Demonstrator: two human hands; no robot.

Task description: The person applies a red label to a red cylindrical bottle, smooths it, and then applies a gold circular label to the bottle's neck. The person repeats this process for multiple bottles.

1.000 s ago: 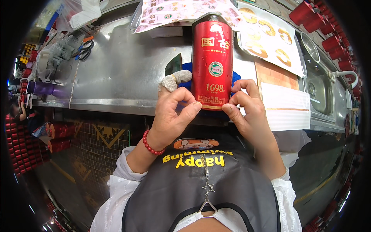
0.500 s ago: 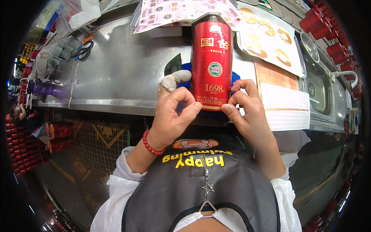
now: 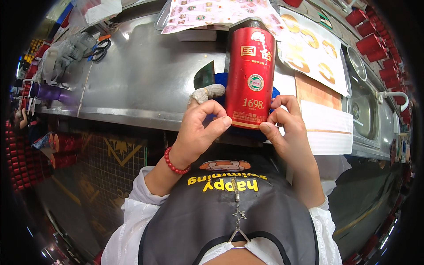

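A red bottle with gold lettering and a round green-and-white sticker lies on the counter, its neck pointing away and its base toward me. Blue cloth shows beneath it on both sides. At the base's left corner, my left hand presses thumb and bent finger together against the bottle; a knitted cover wraps one of its fingers. The thumb and curled fingers of my right hand grip the right corner. Whatever lies under the fingertips is hidden. A dark flat piece sits beside the covered finger.
The steel counter holds scissors and clear plastic pieces at the left. Beyond the bottle lies a printed sticker sheet. Gold labels on a white sheet, a wooden board, white paper and a sink are at the right.
The whole view has shifted slightly, placing the bottle and counter a little farther right and lower. Both hands keep nearly the same hold at the bottle's base.
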